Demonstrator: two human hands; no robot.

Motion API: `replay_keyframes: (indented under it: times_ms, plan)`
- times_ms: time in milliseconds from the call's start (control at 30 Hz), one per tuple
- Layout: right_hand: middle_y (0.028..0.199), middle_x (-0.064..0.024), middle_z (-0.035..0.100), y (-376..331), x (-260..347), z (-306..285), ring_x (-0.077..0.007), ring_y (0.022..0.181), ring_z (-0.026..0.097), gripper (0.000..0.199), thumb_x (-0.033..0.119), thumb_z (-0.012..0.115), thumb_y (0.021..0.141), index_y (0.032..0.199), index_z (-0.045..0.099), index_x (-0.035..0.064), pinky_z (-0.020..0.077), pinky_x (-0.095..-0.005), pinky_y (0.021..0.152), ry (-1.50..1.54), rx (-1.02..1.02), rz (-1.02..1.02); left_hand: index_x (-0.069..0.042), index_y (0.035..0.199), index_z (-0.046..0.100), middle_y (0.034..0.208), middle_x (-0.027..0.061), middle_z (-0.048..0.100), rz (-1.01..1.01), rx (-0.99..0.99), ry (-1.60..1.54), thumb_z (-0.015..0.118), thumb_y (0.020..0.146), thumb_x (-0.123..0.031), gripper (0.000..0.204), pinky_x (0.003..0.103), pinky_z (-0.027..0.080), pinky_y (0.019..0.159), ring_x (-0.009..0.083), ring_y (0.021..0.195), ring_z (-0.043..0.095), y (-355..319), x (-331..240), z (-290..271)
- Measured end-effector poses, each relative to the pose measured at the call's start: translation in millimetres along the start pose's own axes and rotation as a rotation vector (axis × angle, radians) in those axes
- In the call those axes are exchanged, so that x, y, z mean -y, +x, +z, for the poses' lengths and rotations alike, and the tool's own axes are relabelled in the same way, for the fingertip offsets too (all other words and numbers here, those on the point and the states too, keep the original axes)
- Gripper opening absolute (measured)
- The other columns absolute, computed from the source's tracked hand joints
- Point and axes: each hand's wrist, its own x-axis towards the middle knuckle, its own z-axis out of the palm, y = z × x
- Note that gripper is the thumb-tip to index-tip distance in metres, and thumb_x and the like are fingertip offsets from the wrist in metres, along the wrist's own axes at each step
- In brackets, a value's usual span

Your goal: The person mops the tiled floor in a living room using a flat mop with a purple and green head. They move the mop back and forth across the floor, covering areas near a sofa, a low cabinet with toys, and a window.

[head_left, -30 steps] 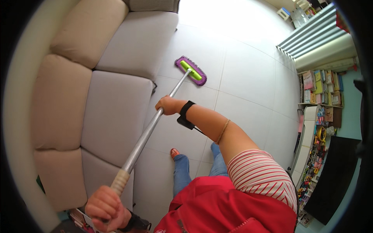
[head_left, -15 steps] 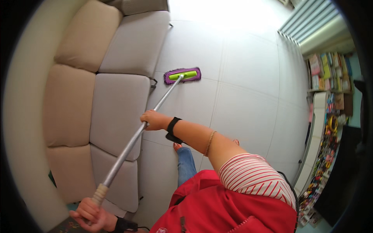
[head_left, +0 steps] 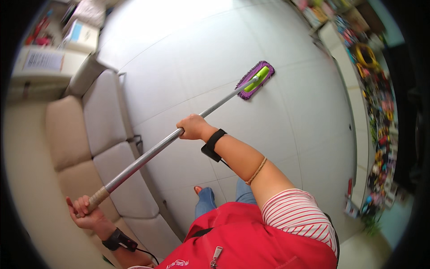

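A flat mop (head_left: 152, 152) with a long silver pole slants from the lower left up to the right. My left hand (head_left: 88, 216) is closed around the beige wrapped grip at its lower end. Partway up the pole, my right hand (head_left: 192, 127) grasps the bare metal. The mop head (head_left: 256, 80), a purple fringed pad on a bright green plate, lies on the white tiled floor (head_left: 188, 94). Black bands circle both my wrists.
A beige and grey sofa (head_left: 112, 175) runs along the left. A long white cabinet (head_left: 354, 116) crowded with small items stands on the right, with a dark screen (head_left: 405, 107) behind it. Boxes (head_left: 83, 36) sit at the upper left. My foot (head_left: 197, 190) shows below the pole.
The mop head has moved right across the floor, away from the sofa, and turned to a steeper slant. My view has turned toward the cabinet. Both hands still hold the pole.
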Motion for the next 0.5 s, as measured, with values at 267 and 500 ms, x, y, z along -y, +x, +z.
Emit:
replay_keyframes:
  times_ms: [267, 500]
  plan:
    - [0.073, -0.0112, 0.065, -141.9, -186.4, -104.5, -0.0323, 0.075, 0.063, 0.013, 0.026, 0.06, 0.067, 0.067, 0.062, 0.0128, 0.0491, -0.0422, 0.073, -0.174, -0.255, 0.281, 0.001, 0.105, 0.057, 0.051, -0.0041, 0.029, -0.355, 0.397, -0.304, 0.039, 0.091, -0.017, 0.029, 0.03, 0.04, 0.059, 0.0104, 0.051, 0.034, -132.2, 130.1, 127.9]
    - [0.069, -0.0137, 0.062, -277.2, -264.8, -139.9, -0.0368, 0.076, 0.059, 0.011, 0.017, 0.06, 0.068, 0.063, 0.057, 0.0078, 0.0454, -0.0451, 0.073, -0.243, -0.526, 0.4, -0.005, 0.096, 0.058, 0.048, -0.0047, 0.03, -0.542, 0.874, -0.473, 0.035, 0.091, -0.022, 0.029, 0.031, 0.038, 0.065, 0.0093, 0.048, 0.032, -237.8, 187.0, 194.4]
